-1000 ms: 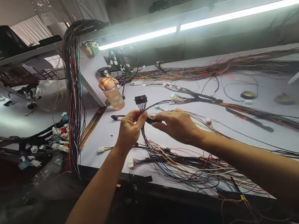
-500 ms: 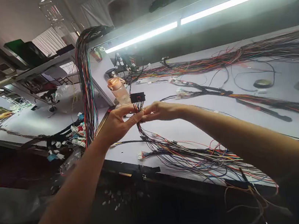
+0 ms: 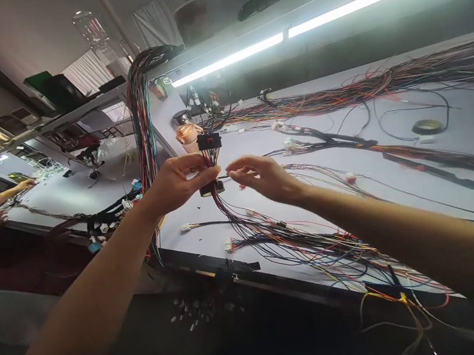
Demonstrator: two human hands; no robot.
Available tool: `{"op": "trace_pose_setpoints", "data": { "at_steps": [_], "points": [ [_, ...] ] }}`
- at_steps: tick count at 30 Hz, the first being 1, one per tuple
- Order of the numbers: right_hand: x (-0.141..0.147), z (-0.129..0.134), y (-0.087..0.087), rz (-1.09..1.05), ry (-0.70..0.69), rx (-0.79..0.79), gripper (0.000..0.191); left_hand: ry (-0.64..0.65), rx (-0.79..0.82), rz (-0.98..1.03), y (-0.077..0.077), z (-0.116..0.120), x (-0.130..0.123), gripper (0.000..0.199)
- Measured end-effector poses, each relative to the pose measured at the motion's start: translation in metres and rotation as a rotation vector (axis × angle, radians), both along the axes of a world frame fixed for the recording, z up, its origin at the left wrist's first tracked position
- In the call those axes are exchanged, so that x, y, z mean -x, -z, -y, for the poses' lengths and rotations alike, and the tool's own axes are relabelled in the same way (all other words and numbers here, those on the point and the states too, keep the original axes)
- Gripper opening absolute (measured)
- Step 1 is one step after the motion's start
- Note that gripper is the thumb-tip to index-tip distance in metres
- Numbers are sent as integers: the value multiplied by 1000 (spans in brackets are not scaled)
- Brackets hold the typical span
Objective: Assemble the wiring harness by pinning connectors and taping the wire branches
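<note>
My left hand (image 3: 186, 178) pinches a bundle of thin wires (image 3: 212, 160) just under a black connector (image 3: 209, 141) with a small red part on its face. The connector is upright, and the wires run down from it to the bench. Just below the left fingers, behind the wires, a dark object like a tape roll (image 3: 208, 191) partly shows. My right hand (image 3: 261, 175) is a little to the right, apart from the bundle. Its thumb and fingertips are drawn together; whatever may be between them is too small to make out.
Loose harness wires (image 3: 298, 239) spread over the white bench at the front right. A long wire bundle (image 3: 318, 101) lies along the back. An orange bottle (image 3: 187, 134) stands behind the connector, and a tape ring (image 3: 427, 126) lies to the right. Another person's hand (image 3: 25, 185) is at far left.
My right hand has drawn back from the wires to the right. My left hand still grips the bundle, with the connector slightly higher. The dark roll-like object has come into sight.
</note>
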State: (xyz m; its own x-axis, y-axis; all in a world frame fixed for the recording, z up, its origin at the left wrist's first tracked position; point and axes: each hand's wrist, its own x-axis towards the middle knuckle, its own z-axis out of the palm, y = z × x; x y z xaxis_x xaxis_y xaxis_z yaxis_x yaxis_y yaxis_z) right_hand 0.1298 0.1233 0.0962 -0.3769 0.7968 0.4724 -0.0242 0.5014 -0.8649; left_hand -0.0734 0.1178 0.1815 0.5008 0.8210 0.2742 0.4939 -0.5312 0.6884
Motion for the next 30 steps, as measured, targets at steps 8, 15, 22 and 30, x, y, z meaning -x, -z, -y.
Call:
{"op": "trace_pose_setpoints", "data": {
  "at_steps": [8,15,22,30],
  "points": [
    [45,57,7,528,328,-758,23,-84,75,2,3,-4,1,23],
    [68,58,19,641,498,-612,21,-249,274,306,20,-5,13,30],
    [82,66,22,378,528,-190,34,-308,322,493,39,-4,15,32],
    [91,73,10,-287,202,357,32,-253,195,449,52,2,21,30]
  ]
}}
